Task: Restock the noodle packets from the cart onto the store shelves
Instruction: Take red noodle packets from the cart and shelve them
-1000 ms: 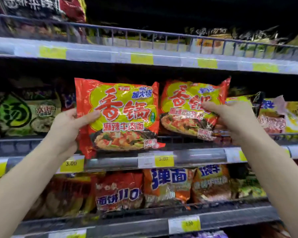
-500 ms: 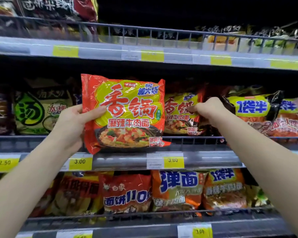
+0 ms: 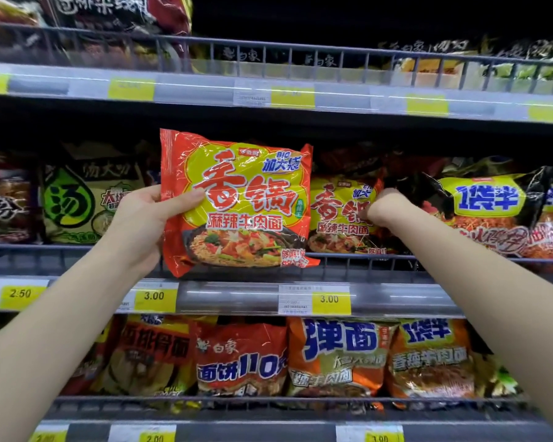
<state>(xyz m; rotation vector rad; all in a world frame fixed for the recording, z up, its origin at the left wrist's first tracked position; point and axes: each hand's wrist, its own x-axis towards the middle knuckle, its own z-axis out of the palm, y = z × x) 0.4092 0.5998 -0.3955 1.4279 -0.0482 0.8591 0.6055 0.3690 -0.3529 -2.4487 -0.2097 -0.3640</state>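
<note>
On the far left of the middle shelf (image 3: 77,250) we see a green packet (image 3: 87,202) standing behind the wire rail, with a 2.50 tag (image 3: 20,294) on the shelf edge below it. Next comes our left hand (image 3: 141,224), raised in front of the shelf: its thumb lies across the front of a red packet (image 3: 240,205) and the fingers curl behind its left edge, gripping it. We hold this packet upright in the air, in front of the rail and above the 3.00 tag (image 3: 155,296), not yet on the shelf.

Just right of it, a second red packet (image 3: 342,215) of the same kind stands on the shelf behind the rail, partly hidden by the one we hold. Our right hand (image 3: 383,208) reaches in against this packet's right edge, knuckles toward us, fingers curled; we cannot tell whether they grip it or only touch it.

Further right stands a black packet (image 3: 489,199) with a yellow panel. The lower shelf (image 3: 268,401) carries a row of orange and red packets.
</note>
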